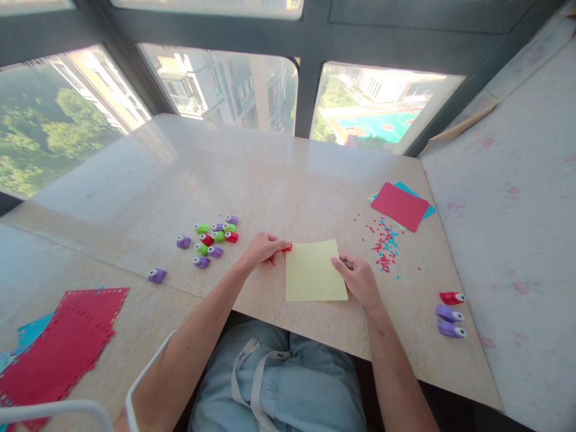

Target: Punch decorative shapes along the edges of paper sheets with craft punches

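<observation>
The left hand (263, 249) is gripping what looks like a red punch (287, 247) at the yellow paper's (314, 271) far-left corner; the right hand (359, 277) is pinching its right edge.

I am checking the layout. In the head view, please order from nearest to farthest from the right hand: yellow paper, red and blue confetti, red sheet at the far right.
1. yellow paper, touching the right hand, on its left
2. confetti, just beyond, right
3. red sheet, farther back, right

yellow paper sheet (315, 271) flat, red punch (287, 247) at corner
</observation>
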Demonstrator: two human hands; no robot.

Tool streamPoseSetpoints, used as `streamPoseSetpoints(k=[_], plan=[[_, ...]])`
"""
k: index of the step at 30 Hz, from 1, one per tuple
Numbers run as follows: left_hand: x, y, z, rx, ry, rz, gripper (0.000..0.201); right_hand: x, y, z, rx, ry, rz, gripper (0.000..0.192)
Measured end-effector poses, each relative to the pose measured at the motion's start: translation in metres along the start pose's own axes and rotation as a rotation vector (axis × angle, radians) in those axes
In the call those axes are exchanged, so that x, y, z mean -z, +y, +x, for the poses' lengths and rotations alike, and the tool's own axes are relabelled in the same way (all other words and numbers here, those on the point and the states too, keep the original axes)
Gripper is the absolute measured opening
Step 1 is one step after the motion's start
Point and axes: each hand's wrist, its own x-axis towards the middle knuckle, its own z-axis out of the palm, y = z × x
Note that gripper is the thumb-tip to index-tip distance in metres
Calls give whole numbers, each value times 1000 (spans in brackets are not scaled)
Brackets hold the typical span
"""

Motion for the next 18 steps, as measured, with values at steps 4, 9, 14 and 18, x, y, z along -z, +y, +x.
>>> streamPoseSetpoints(k=[4,9,14,18], plan=[[3,-2,4,-19,-22,2,43,-1,2,0,3,5,-1,43],[5,0,3,18,-60,-54,40,-1,3,0,5,13,-11,42],[6,2,1,45,-81,-83,42,-1,1,0,11,8,-8,41],[6,0,3,27,-70,-64,44,-1,2,0,12,15,-25,41]])
